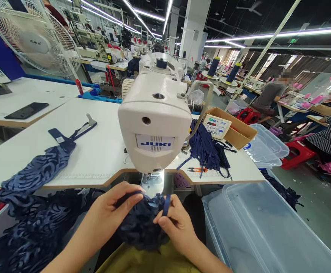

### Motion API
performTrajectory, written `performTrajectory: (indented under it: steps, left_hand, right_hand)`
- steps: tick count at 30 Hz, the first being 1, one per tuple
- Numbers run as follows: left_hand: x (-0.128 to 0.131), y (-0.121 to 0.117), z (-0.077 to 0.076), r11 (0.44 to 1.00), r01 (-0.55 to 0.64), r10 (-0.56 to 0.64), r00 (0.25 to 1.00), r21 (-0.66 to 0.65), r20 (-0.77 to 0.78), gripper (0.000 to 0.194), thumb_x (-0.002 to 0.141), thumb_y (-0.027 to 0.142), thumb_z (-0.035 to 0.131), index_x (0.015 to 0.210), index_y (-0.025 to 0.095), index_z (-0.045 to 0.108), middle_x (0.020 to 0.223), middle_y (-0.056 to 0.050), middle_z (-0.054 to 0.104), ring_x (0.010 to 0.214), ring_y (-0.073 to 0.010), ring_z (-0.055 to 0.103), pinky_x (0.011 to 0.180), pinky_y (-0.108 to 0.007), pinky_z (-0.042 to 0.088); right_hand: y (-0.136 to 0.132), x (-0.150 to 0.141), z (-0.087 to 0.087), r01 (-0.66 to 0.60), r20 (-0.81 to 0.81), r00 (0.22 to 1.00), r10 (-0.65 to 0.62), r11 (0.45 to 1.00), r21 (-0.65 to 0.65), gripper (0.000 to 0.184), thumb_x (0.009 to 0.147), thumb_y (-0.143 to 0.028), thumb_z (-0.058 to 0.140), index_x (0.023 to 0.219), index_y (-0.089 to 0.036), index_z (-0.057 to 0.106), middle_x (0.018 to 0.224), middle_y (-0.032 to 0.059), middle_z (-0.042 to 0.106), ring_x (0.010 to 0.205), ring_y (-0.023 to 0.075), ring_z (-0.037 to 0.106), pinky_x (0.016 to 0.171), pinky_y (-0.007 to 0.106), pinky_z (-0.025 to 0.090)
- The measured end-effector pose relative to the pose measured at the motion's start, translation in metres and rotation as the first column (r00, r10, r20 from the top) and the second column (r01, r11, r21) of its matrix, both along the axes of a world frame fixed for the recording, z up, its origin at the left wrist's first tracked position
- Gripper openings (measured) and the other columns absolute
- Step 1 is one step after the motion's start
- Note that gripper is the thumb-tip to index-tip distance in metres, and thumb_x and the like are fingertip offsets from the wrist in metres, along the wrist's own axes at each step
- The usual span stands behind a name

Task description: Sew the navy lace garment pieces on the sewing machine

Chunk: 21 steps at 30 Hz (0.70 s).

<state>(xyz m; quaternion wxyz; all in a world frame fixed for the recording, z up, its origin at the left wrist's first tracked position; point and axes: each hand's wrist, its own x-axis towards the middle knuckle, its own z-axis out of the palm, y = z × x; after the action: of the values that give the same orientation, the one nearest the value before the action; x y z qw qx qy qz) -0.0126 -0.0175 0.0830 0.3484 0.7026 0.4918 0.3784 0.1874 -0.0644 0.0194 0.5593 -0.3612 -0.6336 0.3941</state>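
Observation:
Just in front of the JUKI sewing machine (155, 129), my left hand (120, 203) pinches the upper edge of a dark navy lace garment (142, 223). My right hand (174, 218) is closed on a narrow navy strap (167, 205) at the garment's right side. The garment bunches up between both hands, above my lap, and its lower part is blurred. Behind it shows the machine's metal plate (153, 182); the needle area is mostly hidden by the machine head. Where the strap meets the garment I cannot make out.
Navy lace pieces (40, 163) lie on the left tabletop and hang over its edge. A bundle of navy straps (208, 146) and orange thread snips (197, 170) lie right. Beyond are a control panel (216, 126), a cardboard box (234, 129) and a plastic bin (268, 227). A phone (27, 110) lies left.

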Motion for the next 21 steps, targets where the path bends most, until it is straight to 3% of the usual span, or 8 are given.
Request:
performTrajectory:
  steps: [3, 6, 8, 9, 12, 14, 16, 21]
  left_hand:
    - [0.006, 0.01, -0.008, 0.969, -0.013, 0.078, 0.965, 0.247, -0.252, 0.026, 0.089, 0.049, 0.053, 0.094, 0.025, 0.063, 0.091, 0.001, 0.066, 0.082, -0.0167, 0.062, 0.07, -0.026, 0.047]
    - [0.015, 0.018, -0.014, 0.89, 0.093, 0.125, 0.891, 0.446, -0.436, 0.029, 0.094, 0.045, 0.045, 0.093, 0.02, 0.058, 0.09, -0.003, 0.063, 0.084, -0.0199, 0.063, 0.074, -0.031, 0.047]
    - [0.021, 0.02, -0.014, 0.78, 0.124, 0.247, 0.84, 0.614, -0.484, 0.036, 0.094, 0.048, 0.043, 0.095, 0.016, 0.057, 0.091, -0.007, 0.062, 0.089, -0.0254, 0.06, 0.079, -0.038, 0.046]
    - [0.023, 0.019, -0.013, 0.715, 0.124, 0.327, 0.811, 0.688, -0.486, 0.039, 0.093, 0.049, 0.043, 0.098, 0.013, 0.057, 0.093, -0.01, 0.062, 0.092, -0.0284, 0.058, 0.08, -0.041, 0.045]
    - [0.026, 0.012, -0.012, 0.58, 0.146, 0.437, 0.775, 0.802, -0.457, 0.033, 0.093, 0.04, 0.047, 0.102, 0.01, 0.058, 0.096, -0.013, 0.063, 0.093, -0.0305, 0.056, 0.081, -0.042, 0.042]
    - [0.027, 0.006, -0.014, 0.572, 0.211, 0.331, 0.825, 0.793, -0.459, 0.021, 0.095, 0.025, 0.047, 0.102, 0.011, 0.06, 0.098, -0.011, 0.064, 0.094, -0.0264, 0.057, 0.085, -0.039, 0.041]
    - [0.028, 0.0, -0.015, 0.571, 0.245, 0.244, 0.861, 0.783, -0.447, 0.021, 0.095, 0.023, 0.047, 0.103, 0.01, 0.061, 0.099, -0.011, 0.066, 0.096, -0.0227, 0.057, 0.091, -0.036, 0.04]
    - [0.031, -0.009, -0.015, 0.587, 0.254, 0.35, 0.777, 0.769, -0.524, 0.031, 0.095, 0.037, 0.048, 0.112, 0.014, 0.062, 0.108, -0.007, 0.071, 0.104, -0.0261, 0.06, 0.09, -0.041, 0.036]
  right_hand:
    - [0.0, -0.001, -0.008, -0.096, 0.067, 0.993, 0.102, 0.991, -0.089, 0.031, 0.087, -0.05, 0.059, 0.087, -0.024, 0.078, 0.085, 0.0043, 0.062, 0.086, 0.0165, 0.056, 0.078, 0.026, 0.045]
    - [0.005, 0.013, -0.008, -0.106, 0.096, 0.988, 0.122, 0.982, -0.158, 0.026, 0.087, -0.046, 0.061, 0.087, -0.025, 0.078, 0.1, 0.0053, 0.062, 0.094, 0.0171, 0.058, 0.082, 0.027, 0.045]
    - [0.011, 0.027, -0.005, 0.012, 0.055, 0.998, -0.002, 0.984, -0.176, 0.023, 0.088, -0.043, 0.062, 0.085, -0.025, 0.077, 0.114, 0.0055, 0.059, 0.1, 0.0174, 0.058, 0.084, 0.027, 0.046]
    - [0.015, 0.034, -0.004, 0.093, 0.005, 0.996, -0.094, 0.977, -0.194, 0.024, 0.088, -0.042, 0.061, 0.084, -0.025, 0.076, 0.111, 0.0053, 0.06, 0.093, 0.0155, 0.059, 0.08, 0.026, 0.047]
    - [0.026, 0.047, 0.003, 0.212, -0.201, 0.937, -0.286, 0.921, -0.326, 0.028, 0.09, -0.046, 0.057, 0.084, -0.023, 0.071, 0.066, -0.0016, 0.055, 0.051, 0.0076, 0.049, 0.048, 0.02, 0.04]
    - [0.033, 0.048, 0.01, 0.142, -0.265, 0.93, -0.255, 0.913, -0.383, 0.029, 0.089, -0.048, 0.058, 0.085, -0.02, 0.067, 0.052, -0.006, 0.046, 0.04, 0.0059, 0.04, 0.039, 0.018, 0.033]
    - [0.04, 0.044, 0.019, 0.063, -0.257, 0.952, -0.168, 0.925, -0.374, 0.029, 0.087, -0.046, 0.061, 0.083, -0.018, 0.065, 0.051, -0.0065, 0.047, 0.039, 0.0054, 0.04, 0.038, 0.017, 0.033]
    - [0.063, 0.027, 0.035, -0.031, -0.288, 0.955, -0.063, 0.95, -0.312, 0.023, 0.086, -0.042, 0.061, 0.085, -0.019, 0.056, 0.052, -0.0092, 0.044, 0.04, 0.005, 0.04, 0.039, 0.016, 0.036]
